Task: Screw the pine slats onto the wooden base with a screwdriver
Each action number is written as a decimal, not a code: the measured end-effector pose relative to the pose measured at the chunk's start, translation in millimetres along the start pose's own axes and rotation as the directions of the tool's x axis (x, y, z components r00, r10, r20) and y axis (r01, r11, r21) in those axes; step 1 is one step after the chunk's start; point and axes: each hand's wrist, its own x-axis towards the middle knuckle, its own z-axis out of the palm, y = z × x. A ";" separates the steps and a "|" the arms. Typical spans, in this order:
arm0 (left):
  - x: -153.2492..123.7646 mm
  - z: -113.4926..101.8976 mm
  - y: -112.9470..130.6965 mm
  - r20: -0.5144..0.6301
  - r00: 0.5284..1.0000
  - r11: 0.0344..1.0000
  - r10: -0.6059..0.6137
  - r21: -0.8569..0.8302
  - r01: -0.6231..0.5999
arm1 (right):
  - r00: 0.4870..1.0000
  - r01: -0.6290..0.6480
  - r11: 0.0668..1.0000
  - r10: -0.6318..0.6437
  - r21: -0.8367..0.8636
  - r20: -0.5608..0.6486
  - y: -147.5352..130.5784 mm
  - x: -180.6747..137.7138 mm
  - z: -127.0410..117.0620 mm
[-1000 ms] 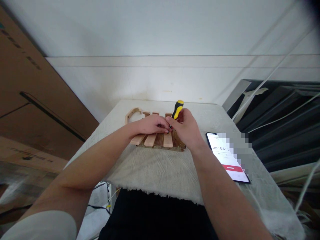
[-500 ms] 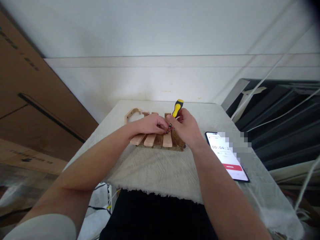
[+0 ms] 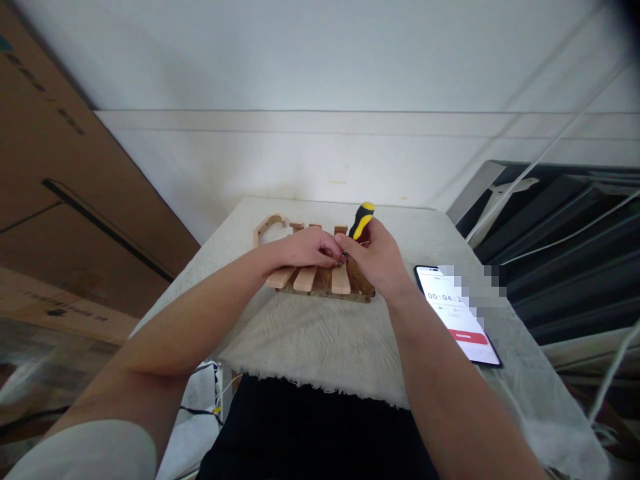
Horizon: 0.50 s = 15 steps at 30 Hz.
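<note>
Tipped slightly further right, the yellow-and-black screwdriver [image 3: 361, 221] is gripped by the right hand [image 3: 377, 259], the left hand [image 3: 309, 247] curled, hold unclear, over flat pale-wood slats [image 3: 341, 281] near the cloth-covered table [image 3: 310, 333]'s far edge, fastening seemingly unfinished.

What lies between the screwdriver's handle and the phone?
In the head view: the right hand, which holds the screwdriver, then a strip of tablecloth before the phone.
</note>
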 end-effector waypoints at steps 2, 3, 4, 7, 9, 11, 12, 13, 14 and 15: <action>0.0 0.1 0.2 -0.021 1.000 1.000 -0.006 -0.002 0.006 | 0.999 0.001 0.999 -0.002 0.041 0.032 0.0 0.2 -1.9; -0.1 0.1 0.4 -0.031 0.999 1.000 -0.008 -0.006 0.008 | 0.999 -0.002 0.997 -0.002 0.075 0.049 0.3 0.4 -3.4; -0.4 0.3 0.6 -0.037 0.999 1.000 -0.016 -0.015 0.015 | 0.998 -0.006 0.993 -0.001 0.116 0.061 0.7 0.8 -5.0; -1.5 0.8 1.6 -0.028 0.997 0.995 -0.071 -0.069 0.069 | 0.996 -0.021 0.974 0.001 0.225 0.091 2.0 1.9 -8.9; -2.1 0.9 2.2 -0.020 0.995 0.991 -0.095 -0.101 0.092 | 0.995 -0.027 0.975 0.004 0.219 0.104 1.9 2.5 -10.0; -2.2 0.8 2.6 -0.021 0.996 0.991 -0.091 -0.103 0.088 | 0.996 -0.028 0.990 0.016 0.138 0.084 0.9 2.7 -9.8; -2.0 0.7 2.5 -0.022 0.996 0.992 -0.084 -0.098 0.082 | 0.998 -0.032 0.995 0.027 0.090 0.060 0.2 2.7 -9.4; -1.7 0.7 2.4 -0.024 0.996 0.992 -0.082 -0.094 0.080 | 0.999 -0.038 0.998 0.037 0.045 0.031 -0.5 2.6 -8.9; -1.4 0.7 2.2 -0.026 0.996 0.992 -0.086 -0.094 0.083 | 0.999 -0.044 0.999 0.044 0.005 -0.002 -1.1 2.5 -8.4; -1.0 0.9 1.8 -0.026 0.995 0.991 -0.092 -0.098 0.089 | 0.998 -0.045 0.999 0.044 -0.030 -0.032 -1.6 2.3 -8.0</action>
